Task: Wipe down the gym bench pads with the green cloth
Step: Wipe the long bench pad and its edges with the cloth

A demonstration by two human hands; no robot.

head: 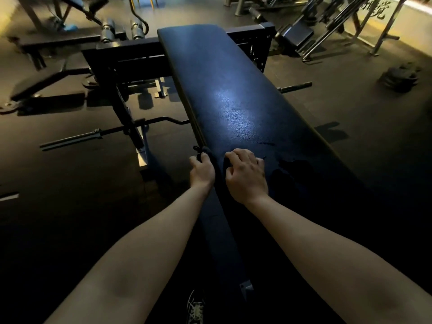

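Note:
A long dark blue bench pad (224,94) runs from the near centre to the far centre. The cloth (205,151) looks almost black in the dim light and lies over the pad's left edge. My left hand (202,170) grips a bunched end of it at that edge. My right hand (246,175) rests on top of the pad just to the right, fingers curled into the cloth's other part. Dark wet-looking patches (292,166) show on the pad to the right of my right hand.
A barbell (98,134) lies on the floor to the left, beside the bench's black frame (121,66). Another bench (70,3) stands at the far left, and a machine (327,24) and weight plates (399,77) at the right. My shoe (196,307) is below.

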